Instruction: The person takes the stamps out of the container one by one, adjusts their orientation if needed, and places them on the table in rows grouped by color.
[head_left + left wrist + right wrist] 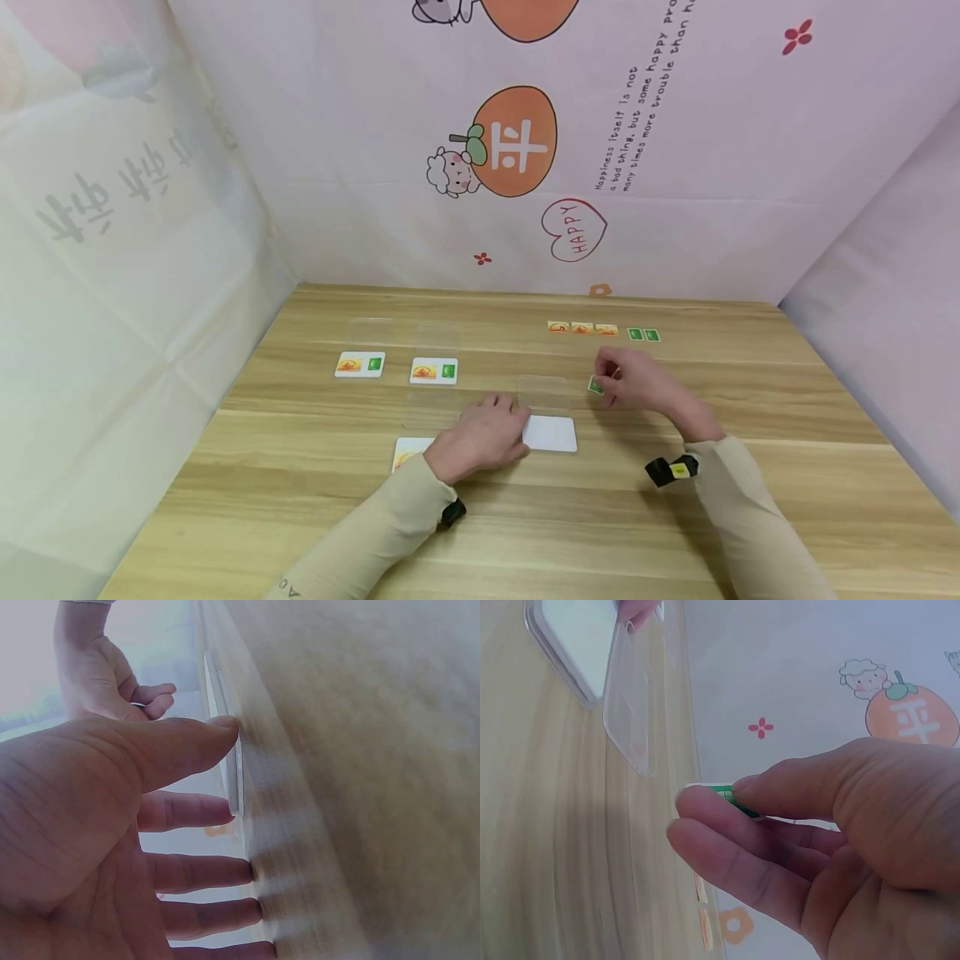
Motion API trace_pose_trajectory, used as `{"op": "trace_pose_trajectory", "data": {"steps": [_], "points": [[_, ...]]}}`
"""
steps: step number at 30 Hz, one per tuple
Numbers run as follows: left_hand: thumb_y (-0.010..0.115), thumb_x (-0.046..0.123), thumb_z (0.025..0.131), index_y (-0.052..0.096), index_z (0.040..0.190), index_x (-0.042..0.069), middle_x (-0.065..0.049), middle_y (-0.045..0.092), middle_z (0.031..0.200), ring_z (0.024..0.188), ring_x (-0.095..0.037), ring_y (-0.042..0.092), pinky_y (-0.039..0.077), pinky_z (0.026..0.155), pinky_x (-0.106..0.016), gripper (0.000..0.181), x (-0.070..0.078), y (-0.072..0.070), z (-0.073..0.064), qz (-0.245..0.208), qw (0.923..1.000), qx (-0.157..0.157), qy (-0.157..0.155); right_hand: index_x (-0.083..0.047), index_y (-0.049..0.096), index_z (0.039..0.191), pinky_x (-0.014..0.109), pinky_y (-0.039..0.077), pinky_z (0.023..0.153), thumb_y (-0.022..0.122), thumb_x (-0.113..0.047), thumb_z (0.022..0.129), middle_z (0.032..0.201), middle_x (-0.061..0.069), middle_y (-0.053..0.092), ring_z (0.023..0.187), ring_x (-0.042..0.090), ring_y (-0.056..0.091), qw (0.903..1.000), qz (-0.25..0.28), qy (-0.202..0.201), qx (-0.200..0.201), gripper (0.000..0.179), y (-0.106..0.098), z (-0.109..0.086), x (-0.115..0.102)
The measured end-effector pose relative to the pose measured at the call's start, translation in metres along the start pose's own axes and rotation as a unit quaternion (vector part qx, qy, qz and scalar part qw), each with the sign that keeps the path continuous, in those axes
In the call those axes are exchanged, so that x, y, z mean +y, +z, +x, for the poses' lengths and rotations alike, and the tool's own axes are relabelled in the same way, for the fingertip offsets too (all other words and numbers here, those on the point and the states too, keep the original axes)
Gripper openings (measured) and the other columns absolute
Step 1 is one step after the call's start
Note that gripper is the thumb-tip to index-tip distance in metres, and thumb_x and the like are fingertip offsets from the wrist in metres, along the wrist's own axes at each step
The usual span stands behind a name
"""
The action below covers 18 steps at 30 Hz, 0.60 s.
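Note:
My right hand (637, 382) pinches a small green picture square (726, 793) with a white border between thumb and index finger, just above the table. Resting on the table, my left hand (487, 433) has its thumb and index finger touching the left edge of a flat case with a blank white face (551, 434). A clear lid (543, 393) stands open behind that case. In the left wrist view the fingers (202, 874) of the left hand are spread and fairly straight, their tips down on the wood.
Two cases with orange and green pictures (359, 364) lie at the left, their clear lids open. Another case (408, 450) is partly hidden by the left arm. Loose orange pieces (582, 328) and green squares (643, 335) form a row at the back. A printed cloth (390, 167) hangs behind the table.

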<state>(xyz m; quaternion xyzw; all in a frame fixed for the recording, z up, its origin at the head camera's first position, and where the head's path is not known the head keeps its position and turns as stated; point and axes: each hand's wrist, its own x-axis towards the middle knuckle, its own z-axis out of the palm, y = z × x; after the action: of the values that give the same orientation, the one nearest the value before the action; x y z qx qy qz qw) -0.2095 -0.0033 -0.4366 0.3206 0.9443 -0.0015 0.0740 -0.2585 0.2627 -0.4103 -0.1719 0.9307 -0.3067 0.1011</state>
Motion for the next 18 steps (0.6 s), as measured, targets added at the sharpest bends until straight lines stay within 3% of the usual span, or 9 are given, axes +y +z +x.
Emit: {"op": "trace_pose_trajectory", "data": {"steps": [10, 18], "points": [[0.06, 0.045, 0.095, 0.057, 0.13, 0.014, -0.008, 0.057, 0.133, 0.126, -0.028, 0.052, 0.05, 0.097, -0.041, 0.047, 0.002, 0.0, 0.002, 0.002, 1.0, 0.007, 0.004, -0.004, 0.055, 0.089, 0.037, 0.058, 0.063, 0.057, -0.002, 0.095, 0.081, 0.014, 0.066, 0.069, 0.022, 0.069, 0.9999, -0.005, 0.011, 0.012, 0.007, -0.009, -0.003, 0.009], [0.06, 0.045, 0.096, 0.056, 0.133, 0.014, -0.009, 0.055, 0.136, 0.128, -0.028, 0.051, 0.049, 0.099, -0.043, 0.049, 0.001, 0.0, 0.002, -0.002, 1.0, 0.002, 0.001, -0.001, 0.056, 0.09, 0.036, 0.058, 0.061, 0.059, 0.0, 0.094, 0.082, 0.015, 0.066, 0.067, 0.021, 0.067, 0.9997, 0.0, -0.004, 0.024, 0.005, -0.013, -0.004, 0.016]]}}
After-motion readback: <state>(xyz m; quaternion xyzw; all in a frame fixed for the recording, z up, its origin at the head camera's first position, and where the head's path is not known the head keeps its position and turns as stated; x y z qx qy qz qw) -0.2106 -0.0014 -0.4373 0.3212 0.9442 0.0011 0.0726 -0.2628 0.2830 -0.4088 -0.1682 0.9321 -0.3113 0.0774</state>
